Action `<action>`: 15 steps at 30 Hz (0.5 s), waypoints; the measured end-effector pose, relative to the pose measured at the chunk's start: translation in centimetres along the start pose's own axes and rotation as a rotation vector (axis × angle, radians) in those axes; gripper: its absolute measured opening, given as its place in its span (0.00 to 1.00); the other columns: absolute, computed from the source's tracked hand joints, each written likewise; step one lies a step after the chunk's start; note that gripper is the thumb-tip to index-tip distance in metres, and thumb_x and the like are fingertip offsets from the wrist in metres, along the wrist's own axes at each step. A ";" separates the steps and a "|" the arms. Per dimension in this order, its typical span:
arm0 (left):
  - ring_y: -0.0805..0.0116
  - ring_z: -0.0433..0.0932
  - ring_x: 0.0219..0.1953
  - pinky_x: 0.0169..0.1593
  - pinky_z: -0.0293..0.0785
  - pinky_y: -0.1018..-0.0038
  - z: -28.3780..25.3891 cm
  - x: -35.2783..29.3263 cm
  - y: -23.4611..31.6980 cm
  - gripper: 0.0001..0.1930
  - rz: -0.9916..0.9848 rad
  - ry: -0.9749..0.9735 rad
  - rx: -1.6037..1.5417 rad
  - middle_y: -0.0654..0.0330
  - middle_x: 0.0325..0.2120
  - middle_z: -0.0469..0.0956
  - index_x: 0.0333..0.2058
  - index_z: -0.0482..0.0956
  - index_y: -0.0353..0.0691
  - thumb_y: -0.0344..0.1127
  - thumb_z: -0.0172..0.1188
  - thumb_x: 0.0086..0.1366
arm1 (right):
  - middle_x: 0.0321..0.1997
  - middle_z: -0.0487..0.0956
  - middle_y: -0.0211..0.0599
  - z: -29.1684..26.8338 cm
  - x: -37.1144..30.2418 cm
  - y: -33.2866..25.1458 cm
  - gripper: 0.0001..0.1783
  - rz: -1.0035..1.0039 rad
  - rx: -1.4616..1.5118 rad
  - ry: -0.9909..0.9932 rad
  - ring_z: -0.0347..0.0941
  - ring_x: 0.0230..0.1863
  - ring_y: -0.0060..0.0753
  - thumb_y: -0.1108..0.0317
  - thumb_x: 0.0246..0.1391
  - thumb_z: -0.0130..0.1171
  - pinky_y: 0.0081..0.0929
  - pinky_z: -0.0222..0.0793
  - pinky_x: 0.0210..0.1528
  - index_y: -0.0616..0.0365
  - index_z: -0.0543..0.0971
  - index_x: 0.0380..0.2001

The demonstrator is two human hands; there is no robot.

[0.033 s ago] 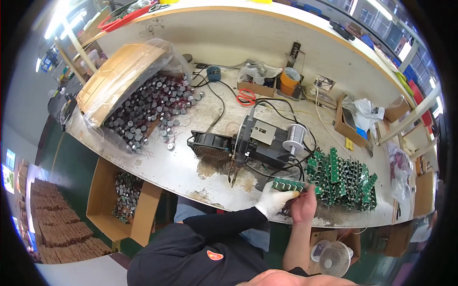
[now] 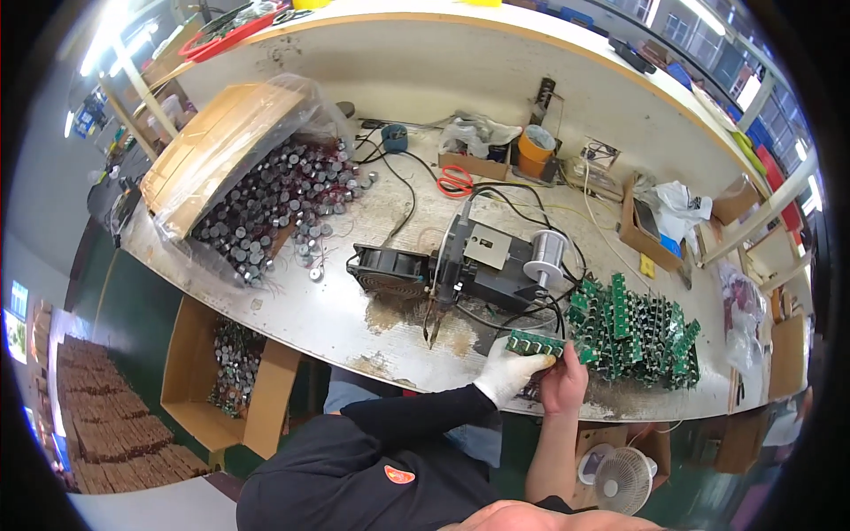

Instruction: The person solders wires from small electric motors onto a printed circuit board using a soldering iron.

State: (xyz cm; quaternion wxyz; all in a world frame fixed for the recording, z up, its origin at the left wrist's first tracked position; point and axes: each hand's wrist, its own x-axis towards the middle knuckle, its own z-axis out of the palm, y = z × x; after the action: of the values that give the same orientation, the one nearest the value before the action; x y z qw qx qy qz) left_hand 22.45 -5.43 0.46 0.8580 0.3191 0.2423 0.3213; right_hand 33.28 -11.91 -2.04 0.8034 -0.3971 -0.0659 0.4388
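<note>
One circuit board (image 2: 531, 342) runs lengthwise left to right, pinched by the left hand (image 2: 506, 372); grip unclear at the right hand (image 2: 564, 382).

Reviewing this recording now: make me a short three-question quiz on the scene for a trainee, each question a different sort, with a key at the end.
1. Open question: What does the white-gloved left hand hold?
2. True or false: The red-handled scissors lie inside the orange cup.
3. Fill in the blank: Seen in the picture, the black fan stands to the ____ of the black machine beside the silvery spool.

Key:
1. A green circuit board.
2. False; they lie on the bench.
3. Left.
</note>
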 end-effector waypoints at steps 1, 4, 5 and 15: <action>0.74 0.79 0.34 0.41 0.75 0.77 0.0 0.0 0.1 0.11 0.010 -0.022 0.003 0.60 0.33 0.81 0.40 0.79 0.32 0.21 0.59 0.56 | 0.37 0.77 0.34 0.1 -0.3 -0.2 0.06 -0.006 0.017 0.018 0.73 0.40 0.32 0.70 0.60 0.51 0.32 0.69 0.45 0.57 0.73 0.40; 0.73 0.79 0.35 0.40 0.75 0.78 -0.1 -0.5 1.7 0.11 -0.003 -0.027 0.022 0.59 0.33 0.81 0.39 0.80 0.31 0.22 0.60 0.56 | 0.37 0.78 0.36 -0.9 0.2 -0.2 0.07 0.061 0.008 0.036 0.74 0.40 0.34 0.69 0.61 0.50 0.35 0.69 0.46 0.59 0.74 0.39; 0.73 0.79 0.35 0.40 0.74 0.78 -0.3 -0.7 2.2 0.11 -0.043 -0.030 0.057 0.59 0.33 0.81 0.39 0.80 0.31 0.22 0.61 0.55 | 0.40 0.79 0.41 -0.3 0.1 -0.3 0.11 0.168 0.085 0.008 0.75 0.43 0.39 0.65 0.62 0.49 0.38 0.69 0.49 0.62 0.74 0.40; 0.75 0.77 0.34 0.40 0.73 0.77 -1.2 1.0 0.5 0.10 0.051 0.035 -0.014 0.62 0.32 0.81 0.37 0.80 0.33 0.23 0.64 0.54 | 0.49 0.76 0.46 1.0 1.0 0.7 0.22 0.247 0.236 -0.169 0.72 0.52 0.46 0.54 0.65 0.41 0.47 0.65 0.57 0.62 0.71 0.49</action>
State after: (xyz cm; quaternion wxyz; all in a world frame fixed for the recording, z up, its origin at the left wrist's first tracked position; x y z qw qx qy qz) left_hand 22.20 -3.99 -0.21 0.8474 0.3134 0.2469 0.3503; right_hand 33.01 -10.37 -2.06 0.7760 -0.2668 -0.0321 0.5706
